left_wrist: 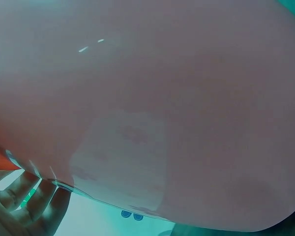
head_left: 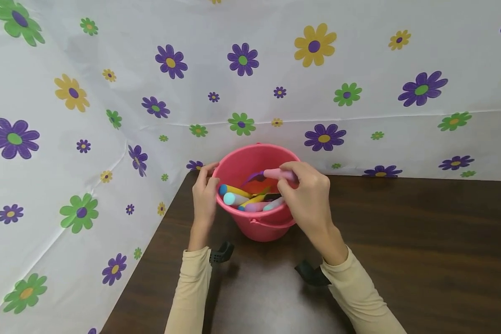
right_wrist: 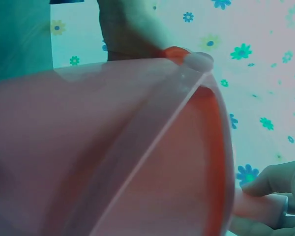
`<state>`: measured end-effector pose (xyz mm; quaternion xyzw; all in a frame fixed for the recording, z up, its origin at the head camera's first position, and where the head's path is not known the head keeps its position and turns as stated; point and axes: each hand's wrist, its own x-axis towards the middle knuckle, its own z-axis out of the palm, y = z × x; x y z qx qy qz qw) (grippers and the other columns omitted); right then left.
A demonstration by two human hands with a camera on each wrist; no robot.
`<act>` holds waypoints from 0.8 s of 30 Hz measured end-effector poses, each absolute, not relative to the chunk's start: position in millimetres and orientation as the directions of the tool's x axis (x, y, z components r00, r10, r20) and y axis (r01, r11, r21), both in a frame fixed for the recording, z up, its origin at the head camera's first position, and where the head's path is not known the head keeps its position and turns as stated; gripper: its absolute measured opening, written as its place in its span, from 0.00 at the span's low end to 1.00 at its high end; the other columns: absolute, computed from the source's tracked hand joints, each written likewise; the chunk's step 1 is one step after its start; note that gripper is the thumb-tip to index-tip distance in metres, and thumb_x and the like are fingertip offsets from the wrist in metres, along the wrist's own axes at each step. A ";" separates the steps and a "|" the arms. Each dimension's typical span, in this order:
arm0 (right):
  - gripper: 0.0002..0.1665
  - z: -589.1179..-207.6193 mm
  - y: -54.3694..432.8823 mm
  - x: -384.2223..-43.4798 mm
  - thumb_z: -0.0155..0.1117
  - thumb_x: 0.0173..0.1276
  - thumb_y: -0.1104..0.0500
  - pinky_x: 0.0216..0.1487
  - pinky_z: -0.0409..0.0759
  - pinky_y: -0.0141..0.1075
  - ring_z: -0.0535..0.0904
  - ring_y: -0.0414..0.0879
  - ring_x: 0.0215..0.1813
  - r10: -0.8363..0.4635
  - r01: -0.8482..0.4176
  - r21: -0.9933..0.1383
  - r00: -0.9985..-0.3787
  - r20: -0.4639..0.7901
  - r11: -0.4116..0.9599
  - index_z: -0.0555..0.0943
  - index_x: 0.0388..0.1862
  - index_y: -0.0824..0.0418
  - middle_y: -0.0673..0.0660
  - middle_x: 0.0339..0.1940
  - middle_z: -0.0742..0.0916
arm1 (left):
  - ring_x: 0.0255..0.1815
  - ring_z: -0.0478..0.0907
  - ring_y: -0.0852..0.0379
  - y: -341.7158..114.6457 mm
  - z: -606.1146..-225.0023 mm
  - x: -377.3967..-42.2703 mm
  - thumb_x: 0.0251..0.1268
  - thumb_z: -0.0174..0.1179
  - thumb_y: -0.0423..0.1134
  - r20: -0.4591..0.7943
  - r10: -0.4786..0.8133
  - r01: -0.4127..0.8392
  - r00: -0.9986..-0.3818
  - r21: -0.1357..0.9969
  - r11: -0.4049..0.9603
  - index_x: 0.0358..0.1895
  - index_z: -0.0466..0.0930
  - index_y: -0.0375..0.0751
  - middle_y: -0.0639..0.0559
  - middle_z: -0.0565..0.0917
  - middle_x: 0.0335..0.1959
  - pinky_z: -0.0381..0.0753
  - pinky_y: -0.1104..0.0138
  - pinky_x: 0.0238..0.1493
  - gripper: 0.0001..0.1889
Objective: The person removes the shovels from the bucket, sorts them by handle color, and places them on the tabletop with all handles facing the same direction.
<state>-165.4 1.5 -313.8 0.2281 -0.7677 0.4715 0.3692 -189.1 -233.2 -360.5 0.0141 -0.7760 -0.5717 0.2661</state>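
Observation:
A pink bucket [head_left: 244,222] stands on the dark table, its handle hanging down at the front. My left hand [head_left: 204,192] grips the rim at the left side. Its fingers [left_wrist: 37,206] show at the bucket's edge in the left wrist view. Above the right part of the opening, my right hand [head_left: 309,195] pinches the thick pink handle of a tool [head_left: 273,174]. The tool's narrow purple end points left and down into the bucket; its exact kind is unclear. Several thick-handled tools [head_left: 235,198] in yellow, mint, blue and pink lie inside, their far ends partly hidden.
The dark wooden table [head_left: 413,232] extends to the right of the bucket. A white flowered sheet [head_left: 271,104] covers the wall behind and hangs along the left side. Black straps [head_left: 222,253] sit at both wrists, below the cream sleeves.

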 end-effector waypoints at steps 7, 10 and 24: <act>0.12 -307.7 10.4 -163.2 0.73 0.58 0.73 0.48 0.87 0.53 0.89 0.60 0.44 0.023 -0.678 -0.576 -0.639 0.769 0.457 0.88 0.42 0.72 0.65 0.39 0.91 | 0.46 0.79 0.46 -234.1 -359.6 -189.8 0.68 0.51 0.37 0.400 -0.322 0.286 -0.858 0.893 0.348 0.64 0.78 0.37 0.40 0.83 0.53 0.80 0.71 0.45 0.23; 0.12 -305.1 14.7 -161.6 0.74 0.58 0.73 0.47 0.87 0.53 0.88 0.59 0.42 0.039 -0.679 -0.576 -0.631 0.775 0.455 0.88 0.42 0.72 0.65 0.40 0.91 | 0.46 0.79 0.47 -234.5 -360.1 -189.7 0.68 0.51 0.37 0.398 -0.327 0.283 -0.857 0.895 0.346 0.64 0.79 0.37 0.40 0.83 0.53 0.80 0.71 0.45 0.23; 0.12 -296.4 32.7 -155.9 0.73 0.59 0.74 0.47 0.77 0.20 0.86 0.54 0.36 0.119 -0.666 -0.585 -0.608 0.785 0.463 0.88 0.44 0.72 0.65 0.39 0.91 | 0.45 0.79 0.51 -233.9 -360.9 -189.1 0.68 0.51 0.36 0.397 -0.328 0.292 -0.857 0.900 0.325 0.64 0.79 0.37 0.40 0.83 0.52 0.80 0.71 0.44 0.23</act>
